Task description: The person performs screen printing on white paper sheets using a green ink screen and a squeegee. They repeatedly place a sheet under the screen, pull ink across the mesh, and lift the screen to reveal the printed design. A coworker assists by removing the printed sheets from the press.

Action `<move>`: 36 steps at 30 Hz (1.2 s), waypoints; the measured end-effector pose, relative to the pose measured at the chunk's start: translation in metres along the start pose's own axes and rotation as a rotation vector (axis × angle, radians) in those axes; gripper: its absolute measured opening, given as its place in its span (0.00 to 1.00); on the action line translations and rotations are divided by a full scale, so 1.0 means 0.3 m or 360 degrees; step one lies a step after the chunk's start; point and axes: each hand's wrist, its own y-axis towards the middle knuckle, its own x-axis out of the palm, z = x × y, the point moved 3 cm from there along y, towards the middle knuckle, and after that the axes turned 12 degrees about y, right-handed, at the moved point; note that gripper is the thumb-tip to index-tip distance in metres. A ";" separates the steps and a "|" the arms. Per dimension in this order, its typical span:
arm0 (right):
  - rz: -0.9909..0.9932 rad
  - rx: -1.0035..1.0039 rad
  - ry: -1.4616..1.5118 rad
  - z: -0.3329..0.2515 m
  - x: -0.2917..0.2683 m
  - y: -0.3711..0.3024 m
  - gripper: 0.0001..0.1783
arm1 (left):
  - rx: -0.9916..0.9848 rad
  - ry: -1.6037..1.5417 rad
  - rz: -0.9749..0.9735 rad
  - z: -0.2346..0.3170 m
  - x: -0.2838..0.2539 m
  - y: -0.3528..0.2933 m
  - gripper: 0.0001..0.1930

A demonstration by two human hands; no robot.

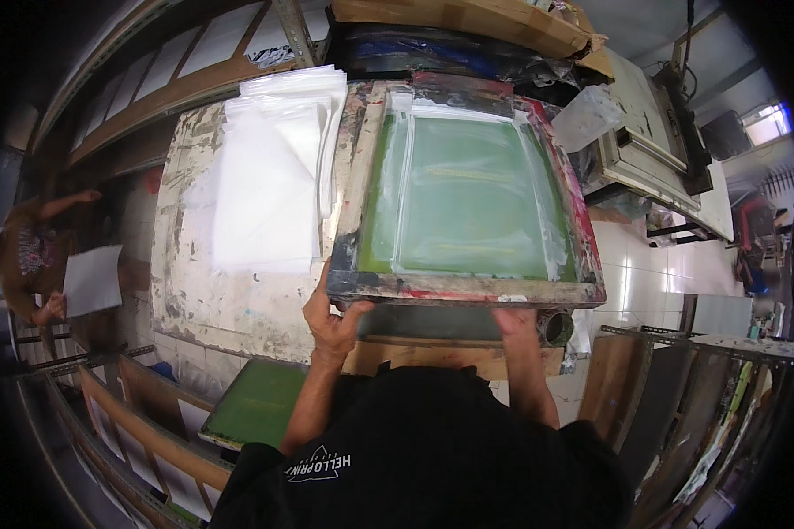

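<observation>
A screen printing frame (481, 289) with green mesh and white ink smears lies in front of me on the worktable. My left hand (333, 328) grips its near left corner, thumb along the front edge and fingers up the side. On the right part of the same near edge, my right hand (514, 321) holds the frame from below; most of its fingers are hidden under the wood. Beside the frame on the left rests a pile of white sheets (269, 194), unevenly stacked. A dark, stained bar (461, 85) crosses the frame's far end.
The paint-stained worktable (185, 264) extends left. A second green screen (260, 401) leans low by my left arm. Wooden racks (163, 450) stand at lower left, more boards (653, 388) at right. Far left, another person (40, 256) holds a white sheet (94, 280). A cardboard box (476, 25) sits behind.
</observation>
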 end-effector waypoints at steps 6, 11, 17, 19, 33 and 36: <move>0.0122 0.0332 0.0244 0.276 0.006 0.091 0.26 | 0.0019 -0.0015 -0.0007 0.006 0.003 0.003 0.42; 0.0067 0.0078 0.0009 0.029 0.103 0.033 0.26 | -0.0127 -0.0079 -0.0031 -0.011 0.004 -0.025 0.42; 0.0199 0.0214 0.0148 0.227 0.021 0.126 0.25 | -0.0098 -0.0040 -0.0051 -0.014 0.013 -0.020 0.42; 0.0208 0.0304 0.0207 0.262 0.003 0.125 0.25 | -0.0184 -0.0034 -0.0092 -0.027 0.001 -0.026 0.42; 0.0458 -0.0306 -0.0569 -0.131 -0.080 0.219 0.25 | -0.0094 0.0067 -0.0077 0.020 -0.018 0.018 0.42; 0.0530 -0.0205 -0.0626 -0.008 -0.138 0.267 0.25 | -0.0102 0.0083 -0.0075 0.018 -0.023 0.012 0.42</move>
